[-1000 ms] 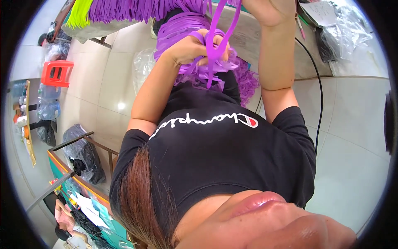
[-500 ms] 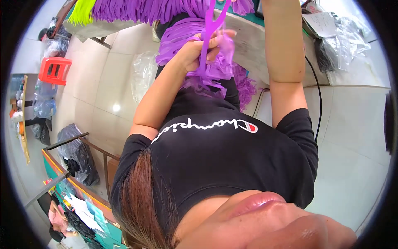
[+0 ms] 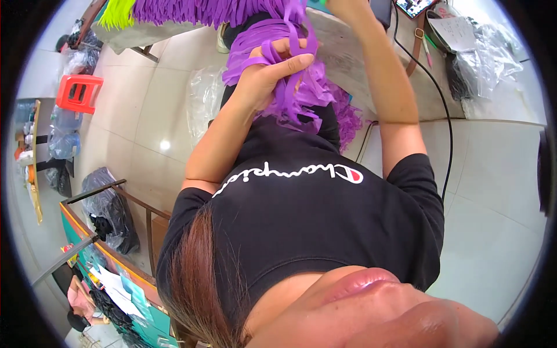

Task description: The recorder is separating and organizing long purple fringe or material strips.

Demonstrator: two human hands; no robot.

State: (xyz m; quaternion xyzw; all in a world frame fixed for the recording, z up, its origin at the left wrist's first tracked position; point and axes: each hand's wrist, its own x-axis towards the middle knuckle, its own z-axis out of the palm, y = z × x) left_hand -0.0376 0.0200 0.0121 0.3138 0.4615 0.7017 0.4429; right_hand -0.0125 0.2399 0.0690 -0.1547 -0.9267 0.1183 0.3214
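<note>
"What's on the far left?"

"A red stool (image 3: 80, 93) on the tiled floor (image 3: 125, 110). Next, a yellow-green fringe (image 3: 118, 14) lies at the end of the surface (image 3: 125, 39), and a purple fringe (image 3: 191, 10) runs on from it, both hanging over the edge."

"So how far along is the work?"

"Partway, I'd judge. Those rows lie in order, strip beside strip. The purple bundle (image 3: 246, 49) across the person's legs is looser, so there seems plenty left to handle. I can't count it."

"And the left hand (image 3: 271, 72)?"

"It's just above the bundle, past a clear plastic bag (image 3: 203, 101) on the floor. Its grip is narrow: the fingers are bent, with a purple strip (image 3: 286, 93) looped round them. That length isn't laid in any row yet."

"Which way does the strip point?"

"Its long axis runs mostly away from the person's body. One stretch rises from the fingers toward the top edge; the lower part hangs back toward the shirt (image 3: 325, 226). The loops bend sideways at the hand."

"Further right?"

"A crinkled purple heap (image 3: 348, 119) beside the legs, then the right hand (image 3: 343, 8), cut off by the top edge. I can't tell whether it grips anything. A black cable (image 3: 444, 107) curves down beyond that arm."
</note>
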